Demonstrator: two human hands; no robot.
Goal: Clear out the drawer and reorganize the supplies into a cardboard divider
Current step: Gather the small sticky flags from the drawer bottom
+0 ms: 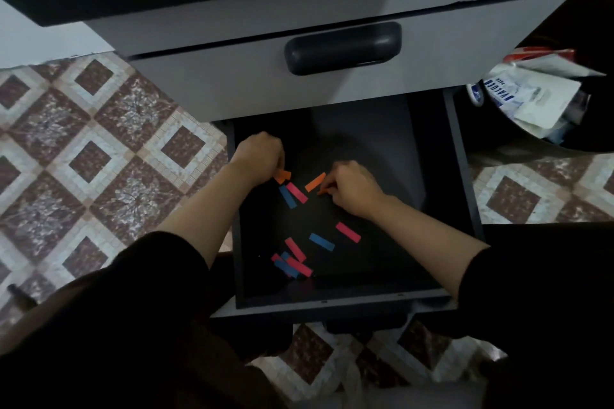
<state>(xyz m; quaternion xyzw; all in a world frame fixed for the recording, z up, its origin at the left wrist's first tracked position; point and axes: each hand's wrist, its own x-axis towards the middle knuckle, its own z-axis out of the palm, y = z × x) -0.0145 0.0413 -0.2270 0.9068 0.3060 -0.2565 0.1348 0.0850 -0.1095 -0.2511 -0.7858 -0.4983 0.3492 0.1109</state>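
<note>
Both hands in open dark drawer [382, 143], picking up small coloured paper strips [321, 241].
Left hand [260, 156] curled, gripping orange strip [283, 176] near drawer's left wall. Right hand [354, 188] pinching small orange piece [321, 192], just beside loose orange strip [315, 182]. Pink-and-blue strip cluster [292, 266] lies near front wall, others scattered mid-drawer.

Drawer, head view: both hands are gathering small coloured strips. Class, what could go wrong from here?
1. The left hand grips orange strips and the right hand pinches an orange piece; reaching for more may drop them.
2. The strips lie flat on the dark drawer floor, so the blue strip could be overlooked.
3. The overlapping pile near the front wall may scatter if swept hastily.
</note>
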